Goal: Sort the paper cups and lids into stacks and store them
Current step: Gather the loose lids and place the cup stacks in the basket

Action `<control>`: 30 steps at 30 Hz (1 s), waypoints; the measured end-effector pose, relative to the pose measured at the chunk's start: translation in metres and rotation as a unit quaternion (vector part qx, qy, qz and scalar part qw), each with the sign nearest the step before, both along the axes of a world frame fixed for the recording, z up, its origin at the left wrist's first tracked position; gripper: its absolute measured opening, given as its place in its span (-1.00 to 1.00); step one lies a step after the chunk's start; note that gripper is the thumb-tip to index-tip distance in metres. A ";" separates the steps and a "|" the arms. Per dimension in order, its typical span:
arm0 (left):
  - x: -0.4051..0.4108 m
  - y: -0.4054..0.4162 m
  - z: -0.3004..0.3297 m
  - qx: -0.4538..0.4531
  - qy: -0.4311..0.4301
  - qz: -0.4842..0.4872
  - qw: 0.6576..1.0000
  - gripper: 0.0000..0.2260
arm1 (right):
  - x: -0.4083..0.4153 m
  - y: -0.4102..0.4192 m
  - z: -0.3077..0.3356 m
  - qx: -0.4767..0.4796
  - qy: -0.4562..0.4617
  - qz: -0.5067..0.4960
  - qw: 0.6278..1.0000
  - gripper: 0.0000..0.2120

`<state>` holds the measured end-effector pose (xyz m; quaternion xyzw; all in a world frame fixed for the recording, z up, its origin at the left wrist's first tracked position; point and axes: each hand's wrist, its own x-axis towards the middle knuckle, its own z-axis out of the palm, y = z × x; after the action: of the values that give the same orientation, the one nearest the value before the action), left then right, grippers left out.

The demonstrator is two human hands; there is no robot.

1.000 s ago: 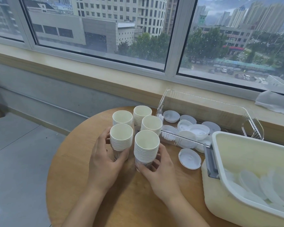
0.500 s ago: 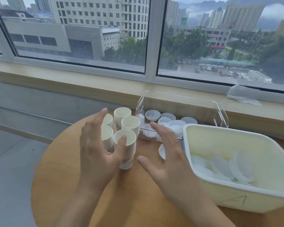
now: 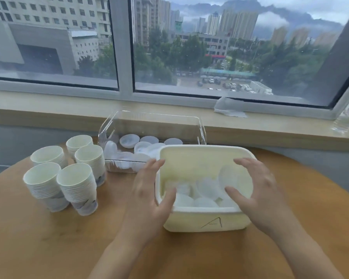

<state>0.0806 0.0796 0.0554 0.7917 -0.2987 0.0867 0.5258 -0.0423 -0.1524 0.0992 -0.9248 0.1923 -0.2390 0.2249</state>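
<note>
Hands point(image 3: 206, 196) over round wooden table point(image 3: 38, 248)

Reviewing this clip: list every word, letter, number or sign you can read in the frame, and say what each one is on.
"A": handwritten in dark marker on the near outer wall of the cream bin.
The red strip on a distant building through the window may be signage, but it is too small and blurred to read.
No print is readable on the cup stacks, the clear bin or the lids.

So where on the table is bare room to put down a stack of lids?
Bare wood lies along the near edge of the table, in front of the cup stacks, and right of the cream bin. The back is crowded: stacks beside the clear box, with the bin against it.
</note>
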 end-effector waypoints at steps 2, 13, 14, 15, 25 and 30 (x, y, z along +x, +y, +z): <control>-0.008 -0.009 -0.003 0.016 -0.017 -0.015 1.000 -0.42 | -0.014 -0.011 -0.003 0.010 0.038 0.014 0.999 -0.39; -0.038 -0.032 -0.016 0.025 -0.031 -0.062 0.997 -0.34 | -0.010 -0.015 -0.004 0.050 0.209 0.190 0.958 -0.47; -0.040 -0.032 -0.017 0.027 -0.038 -0.064 0.997 -0.32 | -0.001 -0.010 -0.008 0.043 0.225 0.197 0.953 -0.41; -0.042 -0.031 -0.017 0.028 -0.045 -0.064 0.997 -0.30 | 0.007 -0.004 -0.011 0.033 0.242 0.200 0.949 -0.36; -0.043 -0.035 -0.020 0.021 -0.054 -0.053 0.997 -0.39 | 0.002 -0.032 -0.006 -0.004 0.183 0.059 0.981 -0.69; -0.049 -0.056 -0.021 0.034 -0.047 -0.082 0.995 -0.28 | -0.023 -0.053 -0.003 0.024 0.169 0.016 0.985 -0.46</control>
<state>0.0313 0.0238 0.0342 0.7770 -0.3902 0.0701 0.4890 -0.0653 -0.2054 0.0966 -0.9491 0.2189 -0.0708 0.2150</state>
